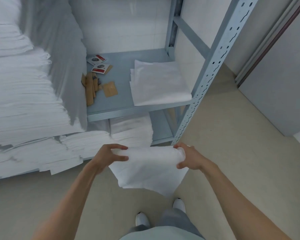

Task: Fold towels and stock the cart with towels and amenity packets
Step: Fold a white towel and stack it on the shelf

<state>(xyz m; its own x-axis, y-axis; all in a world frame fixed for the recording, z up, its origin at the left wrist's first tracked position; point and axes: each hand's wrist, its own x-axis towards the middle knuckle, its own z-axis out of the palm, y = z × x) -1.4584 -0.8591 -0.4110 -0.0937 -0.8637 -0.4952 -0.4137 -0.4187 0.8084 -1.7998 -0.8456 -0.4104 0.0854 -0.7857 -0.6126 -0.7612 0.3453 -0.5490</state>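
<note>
Several packets point(98, 75) beside folded towel point(160, 82)

Soft white cloth towel point(149, 168), matt and slightly fuzzy, pinched at its top edge by bare left hand point(109, 157) and bare right hand point(189, 159). Painted metal shelf point(125, 104) at 12 o'clock, pale blue-grey, smooth with a dull sheen; perforated metal upright point(220, 56) at 1 o'clock, same finish. Folded white cloth point(160, 83) on the shelf, flat and smooth, matt. Brown paper packets point(109, 89) at 11 o'clock, matt kraft look; white packets point(97, 60) with red print, faintly glossy. Stacked white linens point(21, 94) at 10 o'clock, matt, layered edges. Beige floor point(232, 170), smooth, low sheen. White shoes point(142, 219) at 6 o'clock, smooth; material unclear.
</note>
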